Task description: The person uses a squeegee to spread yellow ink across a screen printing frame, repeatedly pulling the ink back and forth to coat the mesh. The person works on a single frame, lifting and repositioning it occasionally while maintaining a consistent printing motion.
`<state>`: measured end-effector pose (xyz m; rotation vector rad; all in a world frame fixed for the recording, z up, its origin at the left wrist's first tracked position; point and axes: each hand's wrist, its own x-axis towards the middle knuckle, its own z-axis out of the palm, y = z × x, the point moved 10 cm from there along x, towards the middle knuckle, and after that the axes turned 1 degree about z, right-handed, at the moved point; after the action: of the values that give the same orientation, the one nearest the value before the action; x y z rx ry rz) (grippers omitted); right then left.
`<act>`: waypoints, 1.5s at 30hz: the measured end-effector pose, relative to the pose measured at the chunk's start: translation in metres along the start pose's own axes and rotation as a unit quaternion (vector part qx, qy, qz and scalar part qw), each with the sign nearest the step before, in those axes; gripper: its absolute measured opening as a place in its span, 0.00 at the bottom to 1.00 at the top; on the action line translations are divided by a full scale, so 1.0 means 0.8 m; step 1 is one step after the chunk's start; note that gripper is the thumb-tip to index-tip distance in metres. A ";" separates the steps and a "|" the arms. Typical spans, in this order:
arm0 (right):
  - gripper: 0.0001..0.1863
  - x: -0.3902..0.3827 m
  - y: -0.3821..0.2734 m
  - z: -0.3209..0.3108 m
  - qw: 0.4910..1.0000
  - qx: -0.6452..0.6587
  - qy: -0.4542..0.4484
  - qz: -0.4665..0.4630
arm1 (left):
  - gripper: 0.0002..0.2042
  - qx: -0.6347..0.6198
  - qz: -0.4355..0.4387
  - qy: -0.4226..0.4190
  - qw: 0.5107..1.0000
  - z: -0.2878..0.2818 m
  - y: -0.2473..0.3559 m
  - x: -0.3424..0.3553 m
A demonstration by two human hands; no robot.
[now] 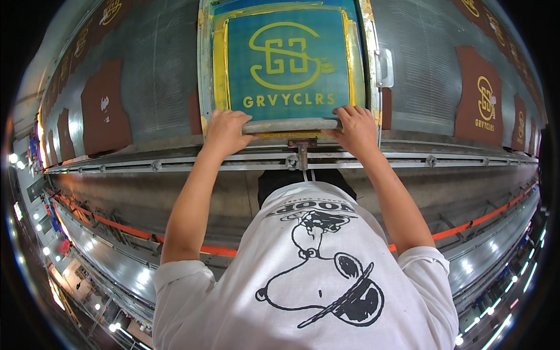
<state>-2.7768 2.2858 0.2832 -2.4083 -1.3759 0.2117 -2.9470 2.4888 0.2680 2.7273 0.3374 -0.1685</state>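
Observation:
A screen-printing frame (206,70) with a blue-green mesh and a yellow logo stencil lies flat on the long grey print table (151,64). A squeegee (290,124) with a grey bar handle sits at the near edge of the mesh, with yellow ink along it. My left hand (224,130) grips the bar's left end. My right hand (356,129) grips its right end. Both arms reach forward over my white printed shirt.
Brown fabric pieces lie in a row on the table, one at the left (105,114) and one printed with a yellow logo at the right (479,96). A metal rail (175,163) with bolts runs along the table's near edge. An orange strap (134,230) runs below.

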 end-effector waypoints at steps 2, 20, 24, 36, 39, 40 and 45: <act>0.19 0.005 -0.010 -0.021 0.997 -0.009 0.060 -0.041 | 0.22 -0.031 0.009 0.018 0.999 0.002 0.020 0.009; 0.16 0.056 0.086 0.039 0.933 0.178 -0.198 0.243 | 0.35 0.041 -0.021 -0.107 0.993 0.046 0.034 0.078; 0.15 0.084 0.092 0.014 0.997 0.002 -0.065 0.028 | 0.31 0.000 -0.008 -0.030 1.000 0.039 0.042 0.059; 0.17 0.118 0.098 0.069 0.994 0.084 -0.069 0.009 | 0.25 -0.024 0.027 0.053 0.998 0.031 0.047 0.049; 0.10 0.123 0.107 0.053 0.981 0.161 -0.075 0.075 | 0.24 -0.020 0.027 0.060 0.998 0.031 0.047 0.046; 0.08 0.122 0.110 0.052 0.977 0.172 -0.082 0.092 | 0.24 -0.017 0.029 0.062 0.998 0.029 0.049 0.045; 0.11 0.110 0.073 0.058 0.989 0.088 -0.103 -0.057 | 0.23 -0.015 0.031 0.065 0.997 0.026 0.053 0.040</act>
<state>-2.6984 2.3450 0.2224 -2.2051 -1.5077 0.5412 -2.9066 2.4494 0.2592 2.7212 0.2870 0.0305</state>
